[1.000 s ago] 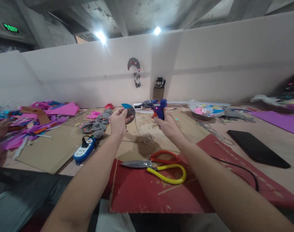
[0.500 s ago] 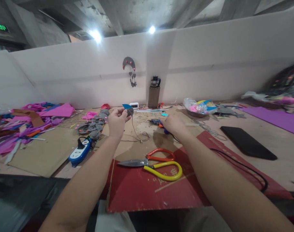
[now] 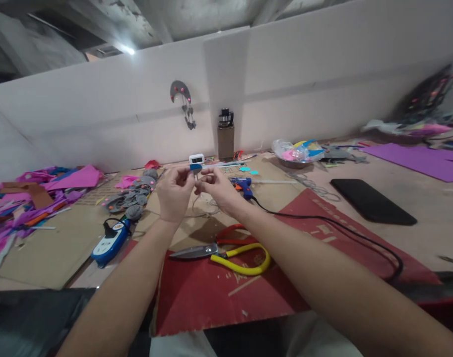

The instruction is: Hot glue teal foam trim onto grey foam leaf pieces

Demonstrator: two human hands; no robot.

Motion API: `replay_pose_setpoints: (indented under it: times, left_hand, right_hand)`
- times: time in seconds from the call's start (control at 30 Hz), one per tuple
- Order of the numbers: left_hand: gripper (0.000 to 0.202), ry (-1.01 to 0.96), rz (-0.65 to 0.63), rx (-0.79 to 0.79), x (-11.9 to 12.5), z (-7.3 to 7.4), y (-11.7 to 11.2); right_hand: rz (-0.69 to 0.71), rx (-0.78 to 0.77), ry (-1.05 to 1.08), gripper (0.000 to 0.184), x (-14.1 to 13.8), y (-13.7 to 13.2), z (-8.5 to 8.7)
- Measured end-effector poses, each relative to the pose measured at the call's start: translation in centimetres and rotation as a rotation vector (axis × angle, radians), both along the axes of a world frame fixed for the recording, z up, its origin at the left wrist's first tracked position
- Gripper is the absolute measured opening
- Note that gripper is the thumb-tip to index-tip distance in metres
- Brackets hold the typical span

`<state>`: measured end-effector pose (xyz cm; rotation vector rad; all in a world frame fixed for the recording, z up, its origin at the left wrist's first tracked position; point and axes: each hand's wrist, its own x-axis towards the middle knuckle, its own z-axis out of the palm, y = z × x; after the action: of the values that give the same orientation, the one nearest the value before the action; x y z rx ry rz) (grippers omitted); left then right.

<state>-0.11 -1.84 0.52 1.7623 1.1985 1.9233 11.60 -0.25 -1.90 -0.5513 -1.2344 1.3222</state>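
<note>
Between my hands, above the cardboard, is a small blue and grey felt piece (image 3: 195, 168) with a thin grey cord (image 3: 195, 203) trailing below it. My left hand (image 3: 174, 194) pinches the piece from the left, thumb and fingers together. My right hand (image 3: 221, 191) closes its fingertips at the piece's right end; the exact contact is partly hidden. Just beyond my right hand, a blue glue gun (image 3: 244, 187) lies on the cardboard with its black cable running right. Scissors (image 3: 226, 252) with one red and one yellow handle rest on red cardboard (image 3: 211, 302) nearer me.
Grey felt pieces (image 3: 131, 198) and a blue-white power strip (image 3: 111, 243) lie left, before colourful scraps (image 3: 43, 193). A brown bottle (image 3: 225, 136) and white clock (image 3: 196, 159) stand at the back. A filled bowl (image 3: 295, 161), black phone-like slab (image 3: 371, 201) and purple sheet (image 3: 416, 158) lie right.
My right hand has let go of the glue gun and moved left to the felt piece beside my left hand. The view has shifted slightly to the right.
</note>
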Motion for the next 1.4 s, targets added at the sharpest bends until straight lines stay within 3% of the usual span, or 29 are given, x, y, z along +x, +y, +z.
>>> replay_pose_setpoints:
  times: [0.1,0.23,0.43,0.67,1.17,1.4]
  left_hand:
    - [0.014,-0.081,-0.100,-0.041,0.2,-0.2,0.4]
    - [0.020,-0.246,-0.238,-0.135,0.4,-0.4,0.8]
    - [0.023,-0.323,-0.322,-0.237,0.8,-0.7,0.8]
    - [0.023,-0.399,-0.374,-0.302,1.1,-0.7,0.7]
    - [0.022,-0.449,-0.423,-0.384,1.2,-0.1,0.0]
    - [0.022,-0.409,-0.473,-0.412,0.9,0.1,0.0]
  right_hand:
    - [-0.038,0.021,-0.121,0.031,0.5,-0.6,0.7]
    - [-0.231,0.155,-0.268,0.012,1.3,-0.7,1.3]
    - [-0.448,0.178,-0.308,0.013,2.3,-0.8,2.1]
    - [-0.527,0.197,-0.313,0.017,2.5,-0.5,1.7]
    - [-0.424,0.100,-0.279,0.014,2.8,-0.4,2.0]
    - [-0.171,-0.057,-0.200,0.015,3.7,-0.9,2.8]
